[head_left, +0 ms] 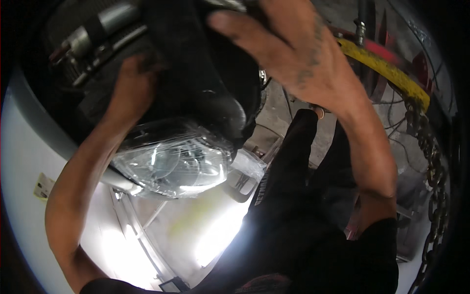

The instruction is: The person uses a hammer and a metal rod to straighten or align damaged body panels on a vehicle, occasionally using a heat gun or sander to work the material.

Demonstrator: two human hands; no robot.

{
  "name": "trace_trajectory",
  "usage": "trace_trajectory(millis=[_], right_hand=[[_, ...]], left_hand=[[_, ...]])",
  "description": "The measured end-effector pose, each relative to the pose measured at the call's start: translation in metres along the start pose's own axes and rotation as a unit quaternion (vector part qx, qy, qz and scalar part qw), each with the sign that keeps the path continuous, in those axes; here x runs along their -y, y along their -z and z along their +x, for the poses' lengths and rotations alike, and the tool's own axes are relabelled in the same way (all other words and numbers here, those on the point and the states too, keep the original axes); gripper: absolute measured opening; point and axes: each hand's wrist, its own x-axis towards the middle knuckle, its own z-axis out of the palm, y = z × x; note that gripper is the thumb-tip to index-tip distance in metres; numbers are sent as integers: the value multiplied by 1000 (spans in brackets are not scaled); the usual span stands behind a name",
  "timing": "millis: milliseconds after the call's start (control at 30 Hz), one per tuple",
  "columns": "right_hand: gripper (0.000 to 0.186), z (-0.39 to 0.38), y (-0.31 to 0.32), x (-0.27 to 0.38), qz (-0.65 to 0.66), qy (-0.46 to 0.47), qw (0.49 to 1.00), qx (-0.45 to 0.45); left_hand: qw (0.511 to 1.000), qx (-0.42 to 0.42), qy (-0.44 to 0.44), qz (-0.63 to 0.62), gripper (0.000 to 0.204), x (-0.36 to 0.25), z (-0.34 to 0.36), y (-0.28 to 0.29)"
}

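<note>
There are two hands. The left hand [136, 85] reaches into a dark spot at the side of one big black car part [188, 68]. Its fingers are too dark to see, so I cannot tell if it holds anything. The right hand [306, 63] is at the top, by the other side of the black part. Its thumb sticks out wide, but its fingers run off the top edge, so I cannot tell what they hold. The black part sits between the hands. One car light [176, 164], in clear plastic wrap, is just below it. Up left is one fat silver tube [117, 19]. On the right are one yellow bar [387, 68] and one chain [433, 166]. One small sticker [43, 186] is far left, too blurry to read. The black pants [293, 152] have pale letters on one leg.
</note>
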Motion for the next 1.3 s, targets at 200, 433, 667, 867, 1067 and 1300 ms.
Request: trace_trajectory(millis=[200, 433, 667, 867, 1067, 1300], right_hand=[[43, 8, -12, 22, -126, -84, 986, -64], [40, 0, -1, 24, -221, -44, 973, -57], [41, 8, 3, 18, -254, -9, 966, -48], [46, 18, 1, 29, -238, -44, 970, -19], [45, 21, 2, 24, -255, -18, 967, -5], [46, 12, 5, 8, -273, -4, 962, -16]], left_hand=[[981, 43, -159, 103, 16, 44, 16, 3], [996, 8, -83, -15, 22, 29, 13, -2], [997, 13, -46, -68, 22, 17, 10, 1], [997, -11, 0, -72, 20, 14, 7, 4], [998, -11, 5, -68, 20, 13, 7, 6], [999, 21, -48, -8, 20, 10, 9, 4]])
